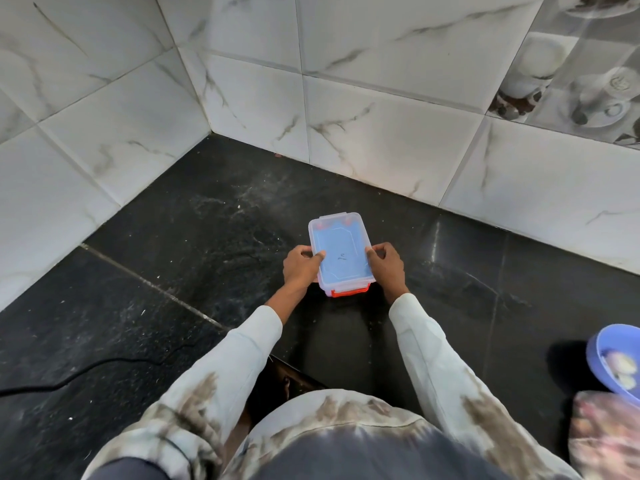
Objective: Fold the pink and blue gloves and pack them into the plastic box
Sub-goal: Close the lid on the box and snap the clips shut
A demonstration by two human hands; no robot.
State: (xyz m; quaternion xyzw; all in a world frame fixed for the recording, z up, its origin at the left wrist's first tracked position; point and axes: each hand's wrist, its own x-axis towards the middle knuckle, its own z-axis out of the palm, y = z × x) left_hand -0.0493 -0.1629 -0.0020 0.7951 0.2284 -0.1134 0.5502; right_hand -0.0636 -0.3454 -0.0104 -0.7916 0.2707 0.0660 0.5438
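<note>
A small clear plastic box [341, 237] with its lid on stands on the black stone counter [173, 271]. Blue fabric shows through the lid, and no pink is visible. An orange clasp [349, 292] is on the near end, with another orange one at the far end. My left hand [301, 266] grips the box's left side, thumb on the lid. My right hand [386, 263] grips the right side, fingertips on the lid's edge.
White marble-look tiled walls [346, 116] meet in a corner behind the box. A black cable [69, 372] lies on the counter at the left. A blue bowl [616, 362] and a patterned cloth [606, 434] sit at the lower right edge.
</note>
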